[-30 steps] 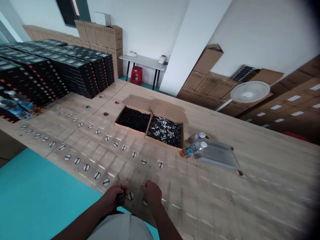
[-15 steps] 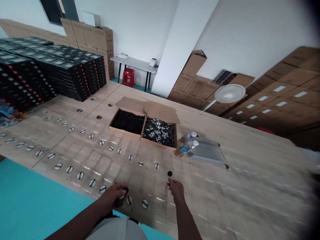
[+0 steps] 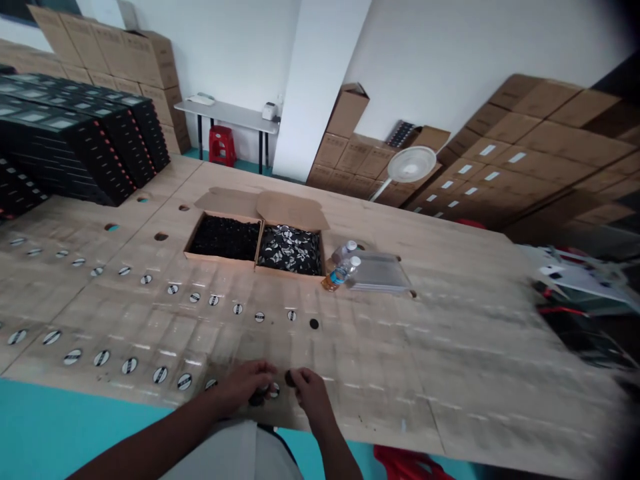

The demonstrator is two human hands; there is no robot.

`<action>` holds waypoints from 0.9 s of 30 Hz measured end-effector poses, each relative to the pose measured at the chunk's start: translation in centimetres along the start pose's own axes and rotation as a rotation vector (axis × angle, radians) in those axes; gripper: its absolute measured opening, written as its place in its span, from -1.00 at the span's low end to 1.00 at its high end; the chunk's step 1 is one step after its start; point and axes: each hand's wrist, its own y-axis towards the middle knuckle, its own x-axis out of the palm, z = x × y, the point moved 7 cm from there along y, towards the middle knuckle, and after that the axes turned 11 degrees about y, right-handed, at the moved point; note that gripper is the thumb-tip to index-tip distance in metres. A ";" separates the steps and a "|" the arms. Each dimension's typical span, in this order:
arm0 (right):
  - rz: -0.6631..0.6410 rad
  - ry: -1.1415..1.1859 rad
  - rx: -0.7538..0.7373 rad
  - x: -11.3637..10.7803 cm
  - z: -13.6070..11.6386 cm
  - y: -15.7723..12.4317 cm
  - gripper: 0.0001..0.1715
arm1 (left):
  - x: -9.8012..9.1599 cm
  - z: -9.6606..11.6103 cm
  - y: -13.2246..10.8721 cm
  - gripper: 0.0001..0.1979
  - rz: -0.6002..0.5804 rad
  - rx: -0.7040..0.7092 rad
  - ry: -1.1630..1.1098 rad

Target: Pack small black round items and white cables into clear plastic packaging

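Observation:
My left hand (image 3: 245,383) is closed around a small stack of dark round discs (image 3: 257,398) near the front edge of the table. Just right of it, my right hand (image 3: 311,393) pinches a single black disc (image 3: 290,379) between thumb and fingertips. Under and around both hands lie clear plastic trays (image 3: 345,360) in rows. Round black-and-white discs (image 3: 185,381) sit on many of them, in two lines. At the right end of the farther line, a plain black disc (image 3: 314,324) lies by itself.
Beyond the trays stand an open carton of black pieces (image 3: 225,239) and one of black-and-white pieces (image 3: 290,249). Two bottles (image 3: 341,273) and a stack of clear sheets (image 3: 380,272) are beside them. Black boxes (image 3: 75,147) are piled at left. A red stool (image 3: 407,463) is at the front edge.
My right hand has drawn back from the farther line to beside my left hand, and a black disc stays behind there. The view has swung to the right.

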 end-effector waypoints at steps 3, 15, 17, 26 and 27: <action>0.066 -0.086 -0.009 -2.9 1.2 -0.3 -0.51 | -0.1 -1.1 0.2 -0.68 -0.022 -0.051 -0.123; 0.116 -0.659 -0.115 -7.3 -2.4 3.1 -0.79 | -2.5 -3.5 -1.1 -0.63 0.048 -0.037 -0.355; 0.150 -0.750 -0.123 -7.8 -3.8 5.1 -0.74 | -3.1 -4.2 -1.5 -0.63 0.098 -0.057 -0.389; 0.092 -1.094 -0.203 -6.4 -7.9 13.4 -0.72 | -3.8 -5.4 -3.5 -0.72 0.237 -0.021 -0.546; 0.083 -1.112 -0.209 -6.4 -8.1 13.8 -0.75 | -3.9 -5.4 -3.7 -0.72 0.247 -0.008 -0.561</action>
